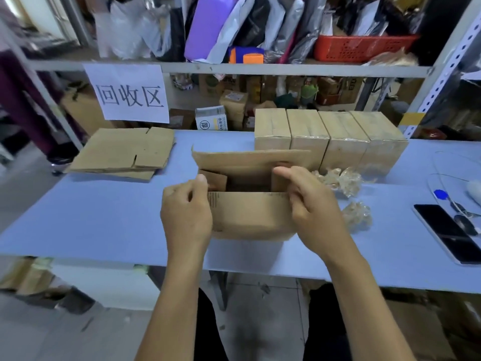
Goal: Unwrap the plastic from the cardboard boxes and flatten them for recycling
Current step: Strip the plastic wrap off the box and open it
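Now flattening an opened box [250, 204] at mid-bench.
Left hand [186, 217] and right hand [315, 204] each clamp a grip on its near flap's ends; next, I judge, collapse it toward the flat stack [125, 155], far left.

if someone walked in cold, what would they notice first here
Both hands, left and right, grip an opened box at the centre of the blue table. Behind it stands a row of wrapped boxes, with flattened cardboard stacked far left. A paper sign hangs from the shelf above.
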